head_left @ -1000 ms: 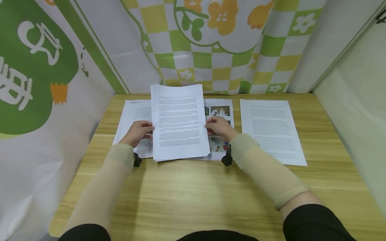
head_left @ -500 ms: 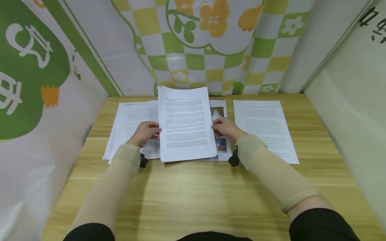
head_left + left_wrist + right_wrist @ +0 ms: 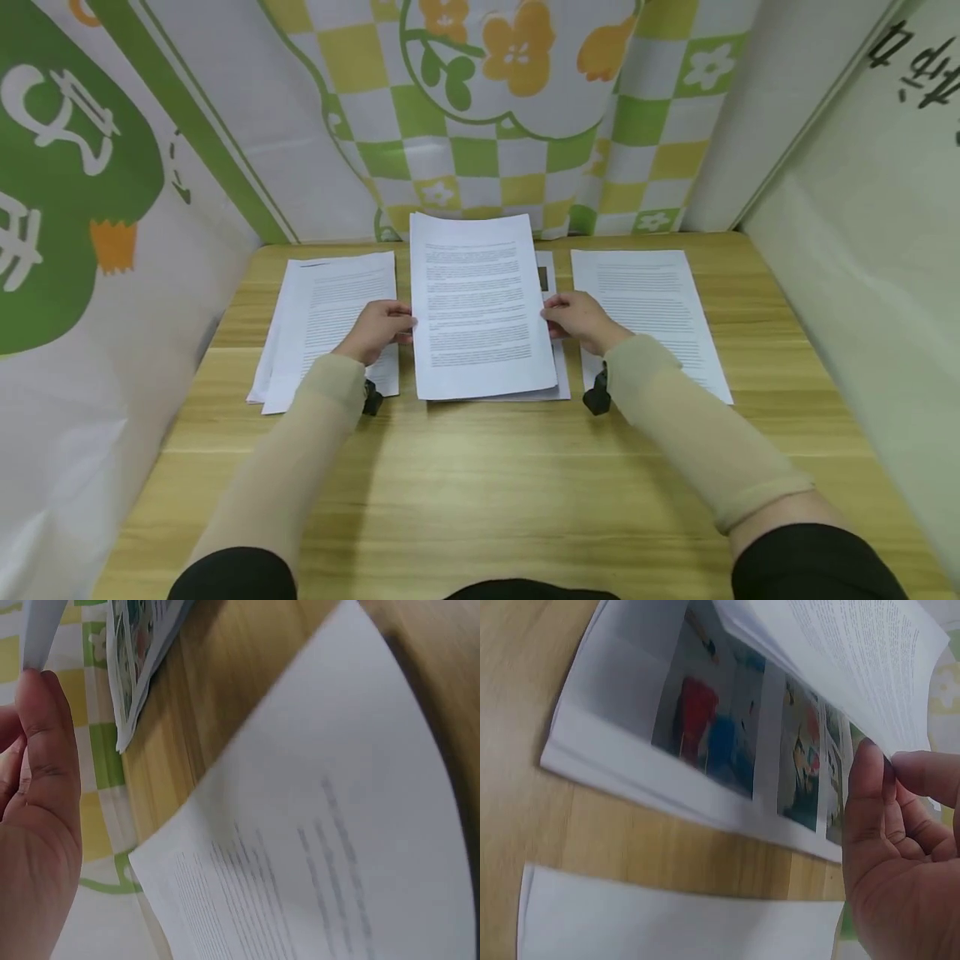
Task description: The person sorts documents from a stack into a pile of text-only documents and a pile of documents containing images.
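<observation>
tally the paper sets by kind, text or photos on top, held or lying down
Text-topped set held up: 1
Text-topped sets lying on the table: 2 (left set, right set)
Photo-topped set lying on the table: 1
Total: 4

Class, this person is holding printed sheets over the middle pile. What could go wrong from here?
1. The held sheets are pinched only at their side edges by the left grip and right grip, so some might slip out.
2. They overlap the picture sheets beneath, so lowering them there could mix the two.
3. The left pile is uneven and lies partly under the left forearm, which might brush it further askew.
</observation>
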{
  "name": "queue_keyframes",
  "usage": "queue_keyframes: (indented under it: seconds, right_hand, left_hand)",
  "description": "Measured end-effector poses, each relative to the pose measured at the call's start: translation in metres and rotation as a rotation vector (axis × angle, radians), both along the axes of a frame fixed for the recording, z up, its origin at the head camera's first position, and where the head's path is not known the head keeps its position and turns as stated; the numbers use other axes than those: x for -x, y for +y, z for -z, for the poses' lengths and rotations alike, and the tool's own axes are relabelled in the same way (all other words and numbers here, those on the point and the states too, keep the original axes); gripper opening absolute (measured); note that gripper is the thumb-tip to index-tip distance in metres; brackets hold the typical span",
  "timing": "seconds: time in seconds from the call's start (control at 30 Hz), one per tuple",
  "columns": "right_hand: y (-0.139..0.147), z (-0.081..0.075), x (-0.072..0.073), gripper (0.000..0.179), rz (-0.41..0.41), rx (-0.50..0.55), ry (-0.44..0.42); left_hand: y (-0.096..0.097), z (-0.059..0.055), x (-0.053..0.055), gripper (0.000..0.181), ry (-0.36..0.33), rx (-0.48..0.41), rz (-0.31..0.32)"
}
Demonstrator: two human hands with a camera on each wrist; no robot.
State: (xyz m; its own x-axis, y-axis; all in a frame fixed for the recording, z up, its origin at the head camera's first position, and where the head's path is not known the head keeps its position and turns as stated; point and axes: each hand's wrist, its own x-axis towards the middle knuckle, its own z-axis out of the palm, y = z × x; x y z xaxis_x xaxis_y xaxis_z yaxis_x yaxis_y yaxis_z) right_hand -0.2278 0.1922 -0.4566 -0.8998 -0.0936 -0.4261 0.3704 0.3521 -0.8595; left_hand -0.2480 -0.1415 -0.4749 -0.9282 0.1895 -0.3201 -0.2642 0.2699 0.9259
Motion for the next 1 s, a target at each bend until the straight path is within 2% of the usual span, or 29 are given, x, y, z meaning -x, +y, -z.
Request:
queue_keyframes:
  seconds: [0.33,0.53,0.7,1.0]
  right_hand:
    - [0.043,0.003,0.0,0.029,0.008,-0.021,-0.053]
    - [0.059,-0.002,-0.004,0.027,0.017,-0.033,-0.057]
    - [0.073,-0.001,-0.007,0.027,0.027,-0.034,-0.048]
    - [0.109,0.003,-0.02,0.034,0.047,-0.039,-0.05]
  left_hand:
    - [0.04,0.001,0.007,0.032,-0.029,0.032,0.031]
    - [0.059,0.002,0.011,0.03,-0.033,-0.016,0.022]
    - [0.074,0.005,0.011,0.028,-0.029,-0.041,0.016]
    - [0.111,0.012,0.016,0.027,-0.024,-0.083,0.046]
